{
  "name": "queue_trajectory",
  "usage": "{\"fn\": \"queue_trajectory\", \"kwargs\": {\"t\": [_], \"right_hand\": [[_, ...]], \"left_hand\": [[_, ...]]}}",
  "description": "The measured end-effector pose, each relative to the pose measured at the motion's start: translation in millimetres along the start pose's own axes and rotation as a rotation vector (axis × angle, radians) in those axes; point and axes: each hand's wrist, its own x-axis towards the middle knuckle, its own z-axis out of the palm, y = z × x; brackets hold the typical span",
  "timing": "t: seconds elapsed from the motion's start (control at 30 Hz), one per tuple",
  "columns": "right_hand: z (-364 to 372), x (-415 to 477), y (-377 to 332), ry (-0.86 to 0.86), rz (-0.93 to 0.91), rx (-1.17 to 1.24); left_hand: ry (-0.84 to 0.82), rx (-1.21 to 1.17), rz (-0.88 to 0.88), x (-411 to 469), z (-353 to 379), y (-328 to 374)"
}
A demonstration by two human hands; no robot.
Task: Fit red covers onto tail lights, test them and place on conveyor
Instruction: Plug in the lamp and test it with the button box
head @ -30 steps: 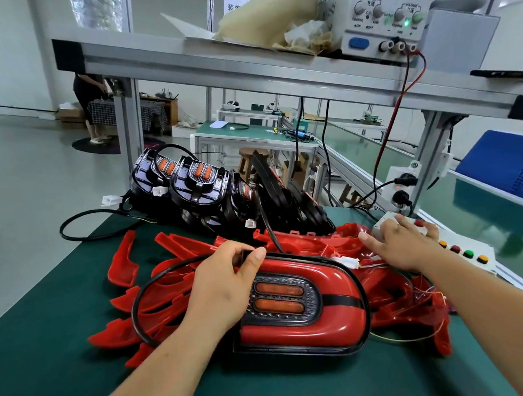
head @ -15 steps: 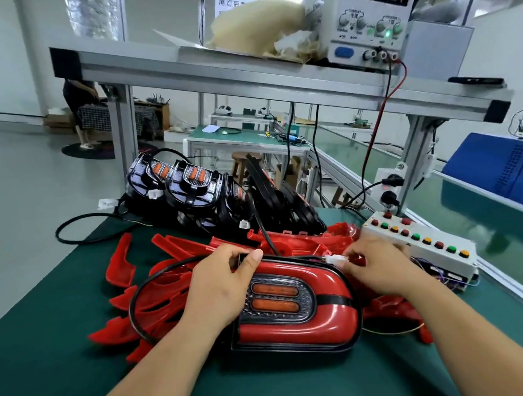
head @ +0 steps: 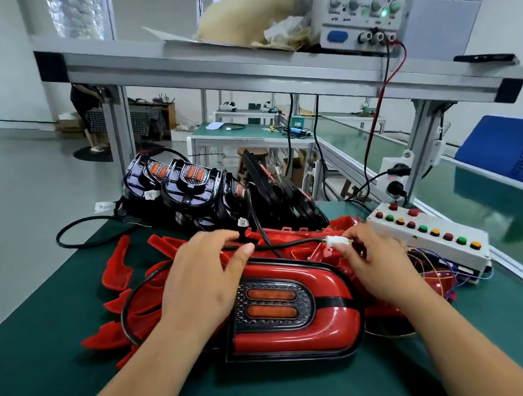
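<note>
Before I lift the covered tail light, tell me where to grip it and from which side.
Probably grip the tail light by its rounded right end, coming from the right, hooking under the black rim. It lies flat, face up; the left hand covers its left end and the black cable runs along the far edge.

Your left hand (head: 204, 278) lies palm down, fingers loosely spread; your right hand (head: 377, 263) pinches a white connector (head: 335, 241); both forearms reach forward.
</note>
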Motion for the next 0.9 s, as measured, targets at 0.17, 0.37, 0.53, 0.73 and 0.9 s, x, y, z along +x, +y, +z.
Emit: {"fn": "queue_trajectory", "kwargs": {"t": [0.17,0.37,0.53,0.73,0.9], "right_hand": [[-8,-3,-5,0.016,-0.113,0.127],[-10,-6,-12,0.055,-0.165,0.169],[-13,-8,-5,0.070,-0.149,0.256],[-11,-5,-7,0.098,-0.182,0.198],[-11,-5,-6,0.061,-0.213,0.207]], "left_hand": [[-0.147,0.072,0.240,25,9,33],[-0.513,0.257,0.414,56,53,86],[-0.650,0.271,0.419,69,65,94],[-0.546,0.337,0.473,69,64,81],[-0.520,0.323,0.480,69,63,76]]}}
